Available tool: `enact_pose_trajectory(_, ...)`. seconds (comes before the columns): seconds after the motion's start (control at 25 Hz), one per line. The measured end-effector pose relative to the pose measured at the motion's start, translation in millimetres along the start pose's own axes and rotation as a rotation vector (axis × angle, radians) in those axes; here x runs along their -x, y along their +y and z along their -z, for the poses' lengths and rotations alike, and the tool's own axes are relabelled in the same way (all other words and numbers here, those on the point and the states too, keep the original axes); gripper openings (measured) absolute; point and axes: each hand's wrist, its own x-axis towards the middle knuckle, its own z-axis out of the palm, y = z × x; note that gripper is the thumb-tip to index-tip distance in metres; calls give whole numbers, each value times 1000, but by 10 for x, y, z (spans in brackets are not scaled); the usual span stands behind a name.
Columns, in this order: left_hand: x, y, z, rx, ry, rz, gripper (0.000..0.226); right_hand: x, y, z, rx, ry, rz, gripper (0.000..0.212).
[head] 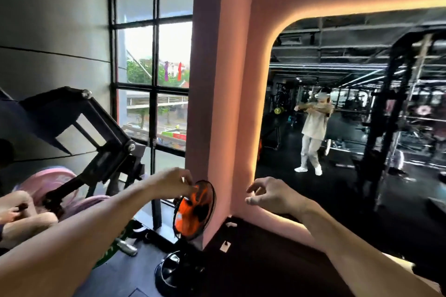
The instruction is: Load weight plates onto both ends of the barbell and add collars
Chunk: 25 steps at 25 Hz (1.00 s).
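Note:
Both my arms are stretched out in front of me at chest height. My left hand (172,182) is in the air with curled fingers apart, holding nothing, in front of a floor fan. My right hand (270,194) is also held out empty, fingers loosely spread, beside the pink wall corner. Pink weight plates (44,182) sit loaded on a black leg-press machine (96,128) at the left. No barbell or collar is visible near my hands.
An orange-bladed floor fan (194,210) stands at the pink pillar (217,79). A wall mirror (362,116) at the right reflects a person in pale clothes and a black rack. Someone's knees and hand (14,212) show at the far left. A window (154,67) lies ahead.

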Motion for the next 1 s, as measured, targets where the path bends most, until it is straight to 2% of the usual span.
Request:
enact_pose_trajectory(0.2, -1544, 188, -476, 0, -136, -194, 13, -553, 711, 289, -9, 115, -259, 36)
enact_pose_trajectory(0.4, -3053, 728, -1077, -7, -274, -359, 12, -1110, 1678, 629, -32, 227, -386, 31)
enact_pose_trajectory(0.64, -4721, 1884, -1619, -45, -321, -577, 13, -1695, 2898, 1459, -51, 392, -535, 25)
enact_pose_trajectory(1.0, -6594, 3710, -2882, -16, -529, -944, 19, -1748, 4556, 2287, -1, 637, -890, 15)
